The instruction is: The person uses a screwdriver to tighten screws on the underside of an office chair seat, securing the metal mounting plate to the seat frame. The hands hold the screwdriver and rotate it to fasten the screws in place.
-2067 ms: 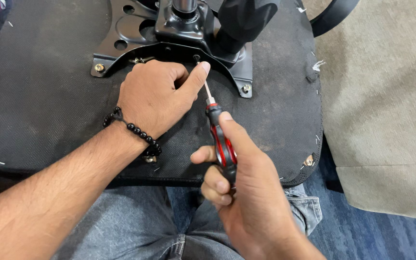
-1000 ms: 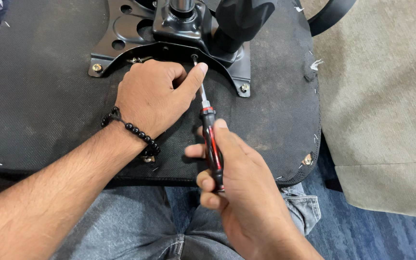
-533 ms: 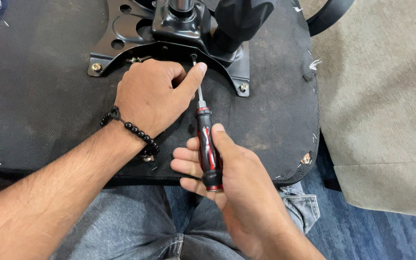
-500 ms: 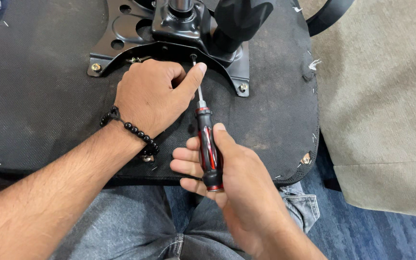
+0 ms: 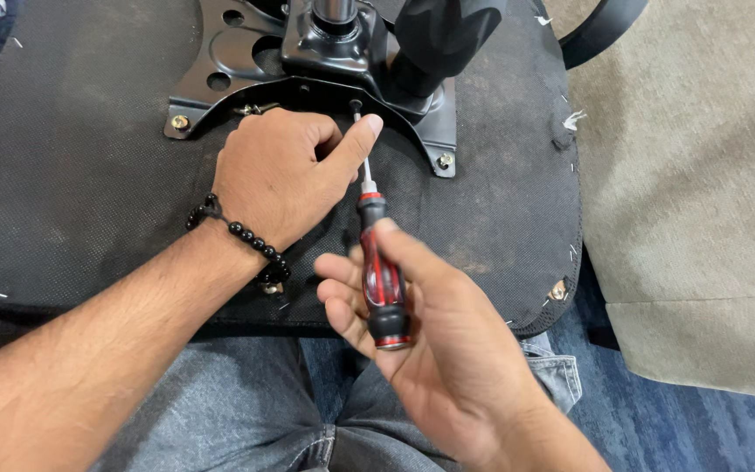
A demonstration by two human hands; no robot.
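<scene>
Now R hand [image 5: 430,341] loosely grips screwdriver [image 5: 379,262]; L hand [image 5: 286,170] curled, thumb steadying shaft.

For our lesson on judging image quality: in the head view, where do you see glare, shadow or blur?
Head view: soft, even light; sharp on the screwdriver, left hand and right hand; slight shine on the black metal plate and the screwdriver's handle; soft shadow under the left hand's wrist on the seat underside; no obvious blur.
</scene>
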